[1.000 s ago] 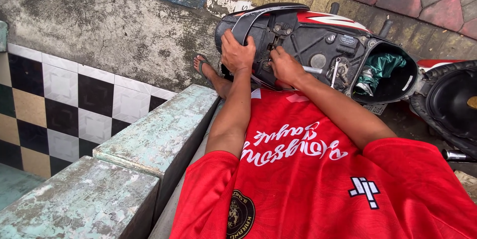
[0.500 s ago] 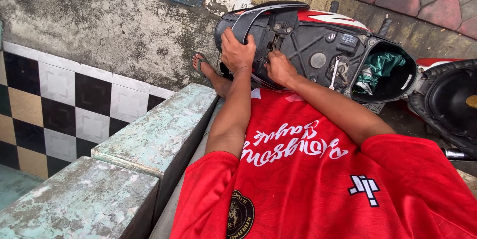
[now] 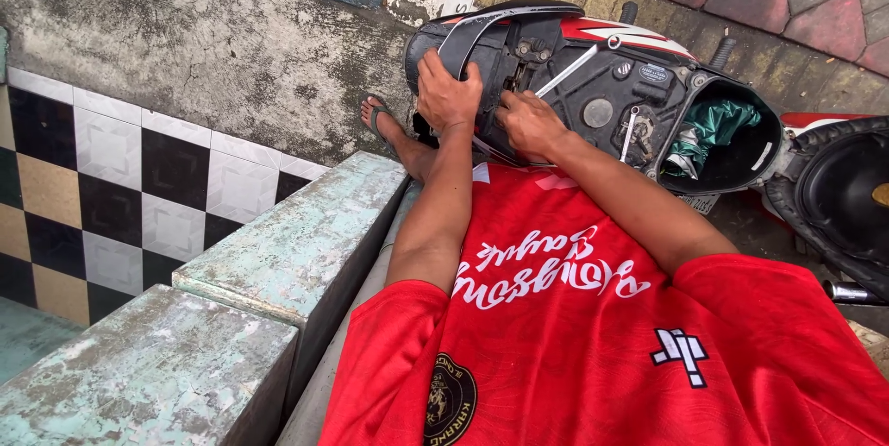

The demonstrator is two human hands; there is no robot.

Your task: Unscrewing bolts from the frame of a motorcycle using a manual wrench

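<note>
Black scooter underseat housing [image 3: 639, 103] lying on side, open compartment facing up; green cloth [image 3: 713, 126] stuffed inside.

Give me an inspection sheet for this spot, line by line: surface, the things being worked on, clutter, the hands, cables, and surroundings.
Surface: rough grey concrete ground, stained.
Job's things: black scooter body panel, inner side up, on the person's lap; green cloth in its open compartment.
Clutter: nothing seen.
Hands: left hand rests on the panel's curved edge; right hand presses at the panel's middle; what its grip closes on cannot be told.
Cables: a thin pale rod or wire crosses the panel.
Surroundings: weathered step ledge, checkered tiles, coloured paving bricks, a foot in a sandal.
</note>
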